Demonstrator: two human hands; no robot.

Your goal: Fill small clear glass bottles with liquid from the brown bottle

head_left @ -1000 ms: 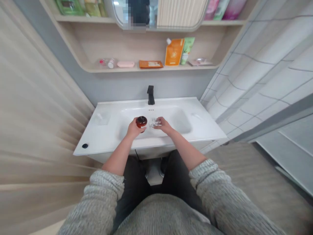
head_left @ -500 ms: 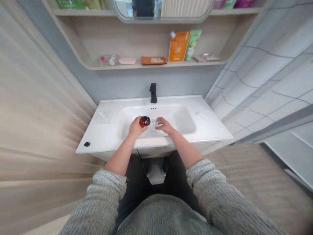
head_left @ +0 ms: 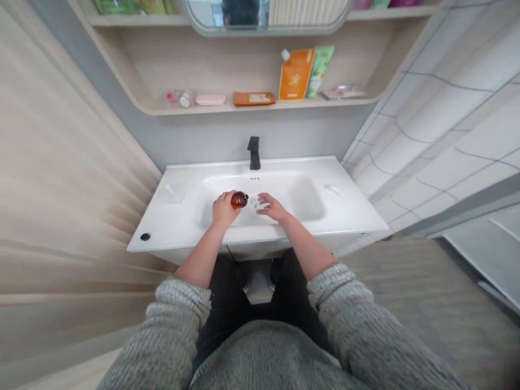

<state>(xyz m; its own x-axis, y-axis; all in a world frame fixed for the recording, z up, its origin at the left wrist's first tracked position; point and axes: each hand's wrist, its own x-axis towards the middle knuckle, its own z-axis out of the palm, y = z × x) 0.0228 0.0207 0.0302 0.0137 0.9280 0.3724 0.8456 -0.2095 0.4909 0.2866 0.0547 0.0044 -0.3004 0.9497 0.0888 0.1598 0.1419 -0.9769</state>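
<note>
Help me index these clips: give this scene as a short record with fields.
left hand: holds an amber bottle, tilted, its mouth toward the clear container
right hand: holds the clear container
place: both hands above a white basin
behind basin: black faucet
counter, left end: small round black object
shelf: orange pouch, green tube
unclear: whether bottle and container touch

Both arms stretched forward and angled inward, the left forearm [head_left: 206, 246] and right forearm [head_left: 305, 241] bare up to the rolled sleeves. The left hand [head_left: 224, 210] curled in a grip, its back turned upward. Near it, the right hand [head_left: 273, 207] faced inward, thumb and bent fingers parted around its hold.
</note>
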